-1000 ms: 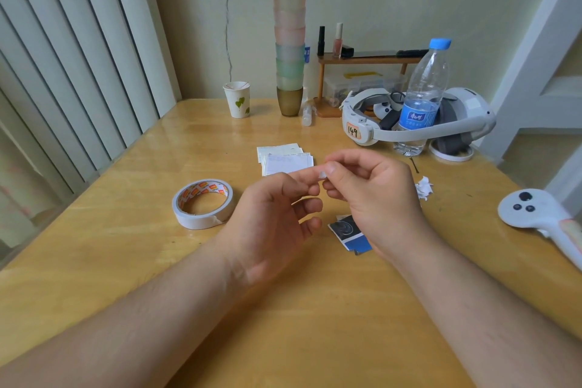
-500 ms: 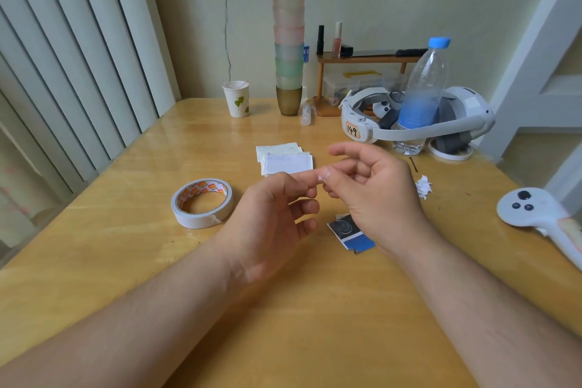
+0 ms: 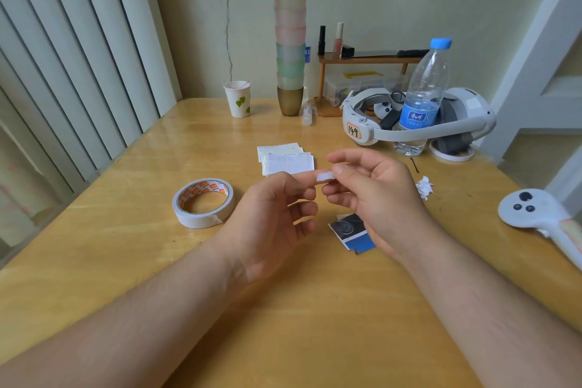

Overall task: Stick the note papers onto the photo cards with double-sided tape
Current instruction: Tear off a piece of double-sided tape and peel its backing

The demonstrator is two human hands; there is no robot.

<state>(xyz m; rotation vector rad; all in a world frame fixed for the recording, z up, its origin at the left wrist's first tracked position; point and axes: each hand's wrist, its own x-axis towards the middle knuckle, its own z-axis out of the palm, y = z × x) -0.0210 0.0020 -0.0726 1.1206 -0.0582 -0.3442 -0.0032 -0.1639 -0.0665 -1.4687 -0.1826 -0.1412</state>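
A small white piece of double-sided tape [image 3: 325,176] is held above the table between my two hands. My left hand [image 3: 277,214] pinches its left end with thumb and forefinger. My right hand [image 3: 374,195] pinches its right end, the other fingers spread loosely. Beneath my right hand lie dark and blue photo cards [image 3: 349,231], partly hidden. A stack of white note papers [image 3: 285,159] lies just beyond the hands. The roll of double-sided tape [image 3: 203,202] rests flat on the table to the left of my left hand.
A crumpled white backing scrap [image 3: 424,187] lies right of my hands. A white controller [image 3: 541,219] is at the right edge. A headset [image 3: 419,123], a water bottle [image 3: 422,98], a paper cup [image 3: 237,98] and a tall stack of cups [image 3: 289,38] stand at the back.
My hands have drawn slightly apart, so the white tape piece between the fingertips now shows more. My right fingers have spread out. The things on the table have not moved.
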